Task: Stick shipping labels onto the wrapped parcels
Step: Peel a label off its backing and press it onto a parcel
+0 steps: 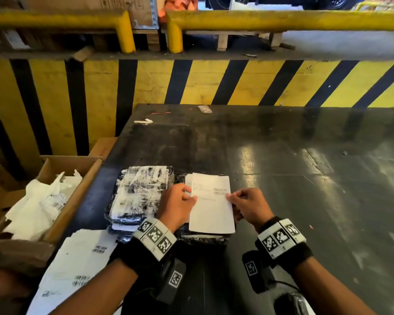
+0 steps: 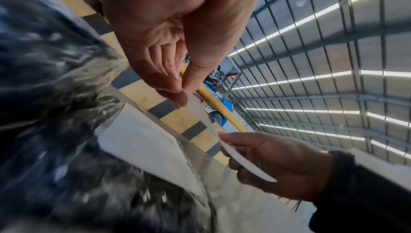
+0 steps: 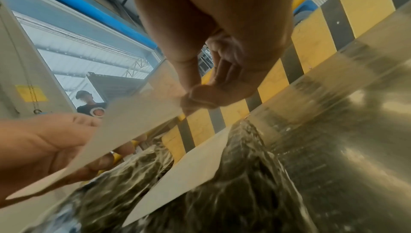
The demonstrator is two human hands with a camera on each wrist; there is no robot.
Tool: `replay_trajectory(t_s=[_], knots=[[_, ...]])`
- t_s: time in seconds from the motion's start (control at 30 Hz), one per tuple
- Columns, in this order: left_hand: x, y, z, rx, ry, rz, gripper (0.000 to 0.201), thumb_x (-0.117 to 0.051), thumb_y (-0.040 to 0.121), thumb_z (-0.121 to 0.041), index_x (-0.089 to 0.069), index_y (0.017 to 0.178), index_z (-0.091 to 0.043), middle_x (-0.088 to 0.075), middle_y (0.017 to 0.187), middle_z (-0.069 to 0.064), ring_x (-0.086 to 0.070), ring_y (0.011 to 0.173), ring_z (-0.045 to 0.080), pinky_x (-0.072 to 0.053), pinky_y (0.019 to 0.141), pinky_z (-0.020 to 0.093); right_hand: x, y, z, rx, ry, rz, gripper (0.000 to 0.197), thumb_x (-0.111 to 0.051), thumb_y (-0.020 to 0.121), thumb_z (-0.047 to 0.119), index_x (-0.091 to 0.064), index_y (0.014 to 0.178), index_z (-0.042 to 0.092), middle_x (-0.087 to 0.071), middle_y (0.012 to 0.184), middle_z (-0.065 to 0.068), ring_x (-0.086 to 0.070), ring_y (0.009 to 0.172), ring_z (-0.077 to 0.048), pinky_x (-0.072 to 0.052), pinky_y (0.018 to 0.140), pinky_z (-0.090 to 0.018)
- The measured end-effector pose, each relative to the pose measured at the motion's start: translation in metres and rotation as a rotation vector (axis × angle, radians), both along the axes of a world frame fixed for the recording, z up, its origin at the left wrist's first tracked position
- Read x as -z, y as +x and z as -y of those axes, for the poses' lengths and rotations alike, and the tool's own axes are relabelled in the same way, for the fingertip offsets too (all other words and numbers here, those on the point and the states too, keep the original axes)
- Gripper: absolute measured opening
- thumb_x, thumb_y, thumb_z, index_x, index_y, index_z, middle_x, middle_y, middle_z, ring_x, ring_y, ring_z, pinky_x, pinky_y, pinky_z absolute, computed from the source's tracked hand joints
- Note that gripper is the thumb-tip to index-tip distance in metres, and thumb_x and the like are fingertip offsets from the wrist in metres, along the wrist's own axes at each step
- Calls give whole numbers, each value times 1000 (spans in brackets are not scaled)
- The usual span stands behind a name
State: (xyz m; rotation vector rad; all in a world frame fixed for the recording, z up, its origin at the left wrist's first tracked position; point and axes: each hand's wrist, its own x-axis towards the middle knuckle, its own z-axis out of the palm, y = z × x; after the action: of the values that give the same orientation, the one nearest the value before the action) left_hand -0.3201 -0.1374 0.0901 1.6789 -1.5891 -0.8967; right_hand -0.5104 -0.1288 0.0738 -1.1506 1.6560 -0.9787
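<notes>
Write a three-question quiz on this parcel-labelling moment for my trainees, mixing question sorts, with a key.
1. True or false: both hands pinch the label sheet.
2. Where do the spare labels lie? A) in the cardboard box B) on the table's near left corner C) on the yellow rail
3. Fill in: the sheet is held above a ____ parcel.

Key: 1 true: left hand and right hand each have a grip on an edge. 2 B. 3 wrapped.

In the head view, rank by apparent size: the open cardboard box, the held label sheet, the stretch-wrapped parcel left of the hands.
1. cardboard box, partly cut off by the frame.
2. wrapped parcel and label sheet: look alike in size; the sheet is held nearer the camera, so unranked.
</notes>
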Motion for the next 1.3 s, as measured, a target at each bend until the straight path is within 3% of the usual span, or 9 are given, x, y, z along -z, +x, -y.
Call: replay_trajectory(t_s=[0.13, 0.2, 0.33, 0.43, 0.53, 0.63, 0.77, 1.13, 1.3], knots=[[0, -7, 27, 17, -33, 220, 20, -64, 83, -13, -59, 103, -10, -68, 89, 9, -61, 92, 27, -50, 80, 35, 2, 2, 32, 18, -27, -100, 23, -67, 83, 16, -64, 71, -3, -64, 61, -10, -56, 37, -11, -43, 36, -21], [2, -9, 35, 28, -22, 324, 19, -60, 85, -12, -55, 104, -12, -67, 94, 10, -59, 95, 29, -48, 80, 37, 5, 5, 42, 8, -13, -139, 23, -67, 84, 16, -63, 66, 2, -63, 56, -8, -52, 31, -4, -40, 33, -17], [3, -15, 39, 89, 1, 514, 32, -52, 87, -3, -43, 117, -10, -60, 104, 15, -57, 99, 34, -50, 79, 44, 17, 9, 52, -8, 35, -179, 28, -68, 83, 16, -59, 58, 9, -56, 47, -3, -46, 27, -2, -37, 36, -16], [3, -18, 36, 116, 2, 629, 37, -48, 88, 2, -39, 122, -9, -59, 105, 16, -59, 98, 35, -51, 76, 43, 22, 10, 53, -24, 62, -207, 27, -69, 82, 17, -60, 58, 10, -55, 47, -1, -45, 26, 0, -36, 40, -16], [4, -21, 35, 150, 22, 695, 43, -45, 88, 6, -35, 127, -7, -59, 109, 19, -56, 104, 36, -50, 80, 45, 22, 12, 52, -28, 73, -249, 23, -69, 82, 20, -64, 64, 8, -55, 49, 1, -49, 33, -2, -36, 43, -18], [5, -23, 35, 167, 32, 746, 53, -44, 88, 8, -28, 137, -4, -59, 113, 21, -55, 110, 35, -49, 86, 44, 22, 13, 53, -35, 81, -274, 21, -69, 82, 22, -68, 73, 4, -62, 62, -3, -55, 52, -13, -42, 51, -20], [4, -24, 35, 171, 42, 762, 53, -43, 88, 10, -29, 137, -4, -60, 113, 21, -58, 105, 37, -51, 84, 44, 24, 14, 53, -37, 90, -312, 19, -69, 82, 22, -70, 75, 4, -69, 78, -10, -65, 71, -22, -49, 65, -27], [2, -28, 41, 219, 131, 798, 48, -44, 88, 8, -32, 134, -1, -55, 122, 21, -55, 112, 38, -48, 88, 45, 24, 17, 55, -84, 69, -480, 17, -69, 82, 23, -62, 70, 14, -64, 76, -5, -62, 73, -22, -52, 70, -31], [0, -30, 43, 243, 167, 845, 51, -44, 89, 7, -29, 137, -1, -52, 129, 21, -53, 117, 37, -46, 92, 44, 27, 11, 55, -127, 122, -589, 31, -70, 78, 42, -63, 80, 12, -69, 87, -8, -65, 77, -26, -52, 66, -32]])
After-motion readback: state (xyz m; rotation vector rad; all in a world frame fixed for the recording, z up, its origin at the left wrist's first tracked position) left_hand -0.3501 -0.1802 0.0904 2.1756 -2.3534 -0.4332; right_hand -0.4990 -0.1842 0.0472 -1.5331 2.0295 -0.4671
